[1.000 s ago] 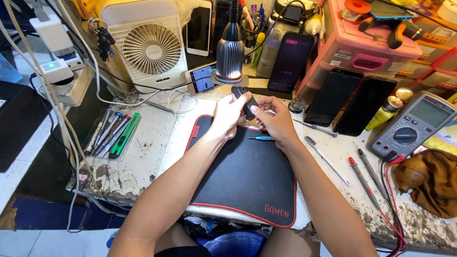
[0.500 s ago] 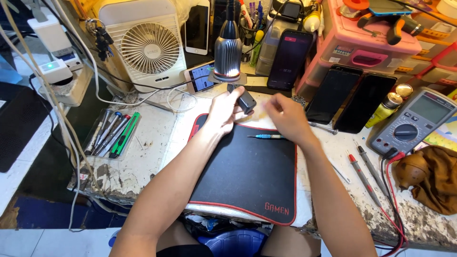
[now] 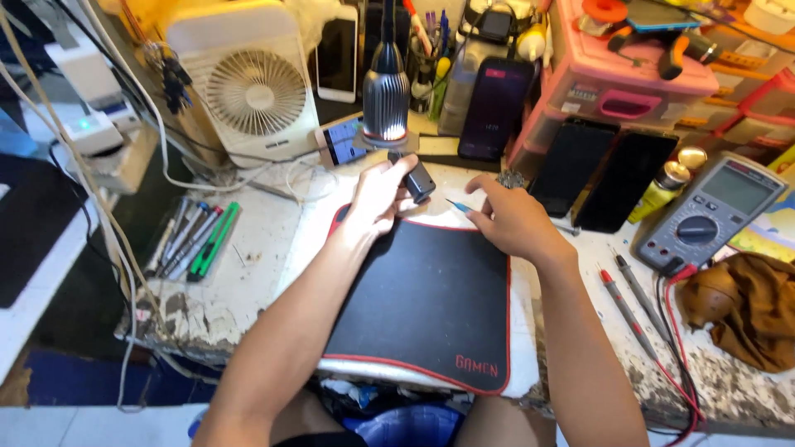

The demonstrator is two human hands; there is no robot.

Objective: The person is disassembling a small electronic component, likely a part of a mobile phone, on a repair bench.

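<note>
A: A cluttered repair bench (image 3: 248,285) with chipped white paint is filling the view, and the black mat (image 3: 422,302) with red edging is lying in the middle of it. Everything else is sitting around that mat.

B: Starting big: the white desk fan (image 3: 252,91) is standing beyond the mat's far left corner, and the pink drawer unit (image 3: 617,95) is sitting beyond its far right corner. The multimeter (image 3: 708,215) is resting to the right of the mat, its red probes (image 3: 629,294) lying nearer the mat's right edge.

A: And the hands?

B: The left hand (image 3: 377,194) is hovering over the mat's far edge, fingers curled around a small dark block-shaped device (image 3: 416,180) and tilting it up under the lamp head (image 3: 387,99). The right hand (image 3: 513,219) is resting at the mat's far right corner, fingers half spread, gripping nothing I can make out. A thin blue tool (image 3: 456,204) is lying just off its fingertips.

A: So which step is this?

B: I'd judge the device is being inspected. Picking up that blue tool would call for a fine pinch, while the left hand is keeping the device steady.
</note>
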